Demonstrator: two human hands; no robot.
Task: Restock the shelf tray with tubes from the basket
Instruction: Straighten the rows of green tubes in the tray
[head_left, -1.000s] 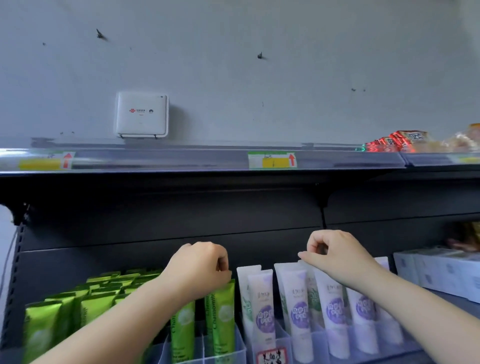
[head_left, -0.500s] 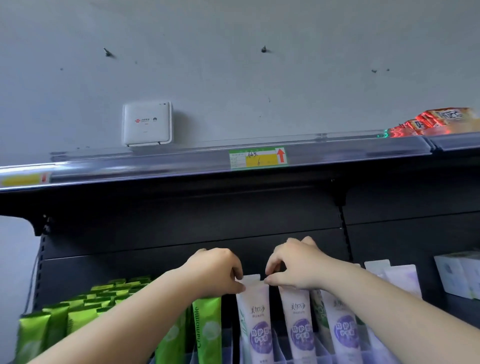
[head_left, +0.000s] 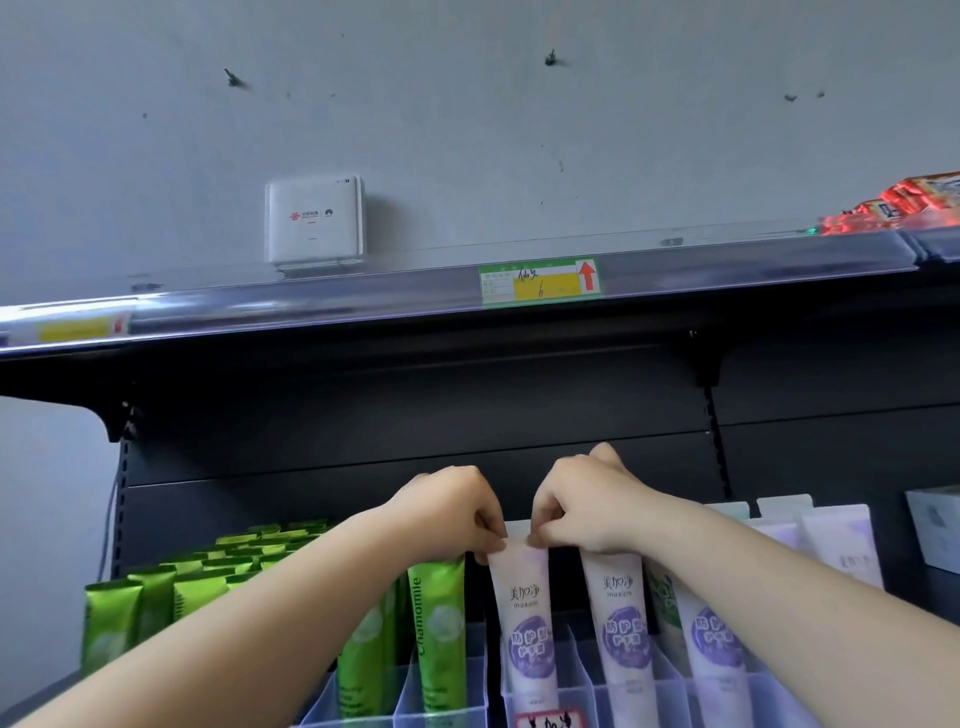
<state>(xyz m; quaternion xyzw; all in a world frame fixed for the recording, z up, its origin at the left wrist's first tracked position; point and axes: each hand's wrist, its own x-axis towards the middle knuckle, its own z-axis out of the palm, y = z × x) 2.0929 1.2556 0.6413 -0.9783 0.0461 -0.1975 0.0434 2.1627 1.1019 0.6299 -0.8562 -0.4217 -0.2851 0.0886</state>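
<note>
Low in the middle of the frame, the left hand and the right hand sit side by side, and both pinch the flat top edge of one white and purple tube. Their fingers are curled tight on that edge, one hand at each corner. The tube stands up tall in the clear shelf tray, with its long side going up and down, its flat sealed end at the top and its printed face turned toward the camera. Its bottom end is hidden behind the tray's front wall. Just to its right stands another purple tube, and just to its left a green tube fills the next slot. More green tubes stand in rows at the lower left. I think the tube could lean or slip sideways if the hands let go too soon, because only its thin top is held. It could also bump the purple tube beside it and tip it. The basket is not in view.
</note>
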